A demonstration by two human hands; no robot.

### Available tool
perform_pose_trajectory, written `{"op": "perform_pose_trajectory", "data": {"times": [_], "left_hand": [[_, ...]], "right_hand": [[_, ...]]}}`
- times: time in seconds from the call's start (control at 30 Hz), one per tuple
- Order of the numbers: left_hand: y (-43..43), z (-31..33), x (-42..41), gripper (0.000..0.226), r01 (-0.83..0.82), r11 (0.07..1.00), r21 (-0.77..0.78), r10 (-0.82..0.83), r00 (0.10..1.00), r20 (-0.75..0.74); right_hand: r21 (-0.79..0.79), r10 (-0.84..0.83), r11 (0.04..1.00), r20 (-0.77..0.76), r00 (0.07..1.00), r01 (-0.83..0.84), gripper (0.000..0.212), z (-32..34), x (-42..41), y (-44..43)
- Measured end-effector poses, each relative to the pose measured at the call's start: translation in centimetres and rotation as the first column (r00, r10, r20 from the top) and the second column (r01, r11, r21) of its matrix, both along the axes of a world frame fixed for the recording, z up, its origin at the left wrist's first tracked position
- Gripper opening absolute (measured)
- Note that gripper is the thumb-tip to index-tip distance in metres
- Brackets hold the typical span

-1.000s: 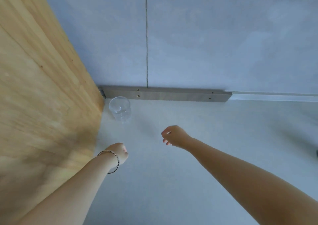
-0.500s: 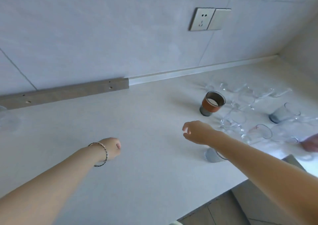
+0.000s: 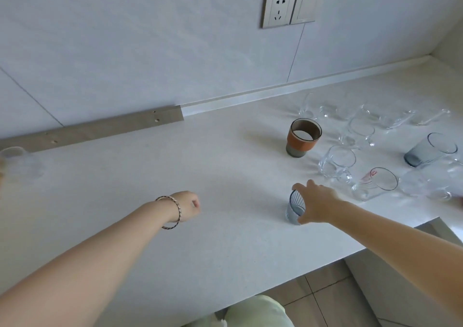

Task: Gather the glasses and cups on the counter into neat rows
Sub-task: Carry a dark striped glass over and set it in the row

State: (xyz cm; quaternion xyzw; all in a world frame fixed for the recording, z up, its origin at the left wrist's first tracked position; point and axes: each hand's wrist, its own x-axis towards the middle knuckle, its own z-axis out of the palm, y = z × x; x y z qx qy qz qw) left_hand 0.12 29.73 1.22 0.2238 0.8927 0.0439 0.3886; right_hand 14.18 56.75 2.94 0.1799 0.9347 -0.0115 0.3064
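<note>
Fingers (image 3: 300,187) and thumb of the right hand (image 3: 317,204) curl round a small blue-tinted ribbed glass (image 3: 293,207), which stands upright on the white bench (image 3: 150,176) near its front edge. Just beyond the hand sit a clear mug (image 3: 338,162) and a clear glass with a red mark (image 3: 375,184). Farther back is a brown cup (image 3: 304,137), and a grey tumbler (image 3: 431,149) sits to the right. A loose cluster of clear glasses (image 3: 360,126) crowds the bench toward the wall. The left hand (image 3: 186,205), with a bracelet (image 3: 172,211) at the wrist, hovers well apart over bare bench, its fingers loosely curled and holding nothing. A lone clear glass (image 3: 20,162) stands at the far left. On the wall are a socket (image 3: 278,8) and a switch (image 3: 309,5).
</note>
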Motion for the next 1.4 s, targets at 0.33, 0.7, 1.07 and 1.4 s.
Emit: {"op": "perform_pose_trajectory", "data": {"times": [0.33,0.7,1.07,1.4], "left_hand": [[-14.1,1.0,-2.8,0.024,-0.305,0.951,-0.045,0.304,0.952,-0.021],[-32.5,-0.5,-11.0,0.029,-0.489,0.865,-0.111,0.487,0.872,-0.043],[-37.6,-4.4,-17.3,0.04,-0.502,0.864,-0.033,0.502,0.865,-0.013],[-36.3,-4.7,-17.1,0.043,-0.431,0.902,-0.012,0.431,0.902,0.019]], "right_hand": [[-0.151,0.183,0.965,-0.189,0.965,-0.213,0.08,1.8,-10.2,-12.7],[-0.288,0.265,0.893,-0.284,0.921,-0.345,0.08,2.0,-26.7,-35.8],[-0.237,0.178,0.938,-0.293,0.939,-0.252,0.072,-0.9,-40.2,-46.6],[-0.252,0.124,0.947,-0.282,0.951,-0.198,0.077,-1.6,-37.4,-43.3]]}}
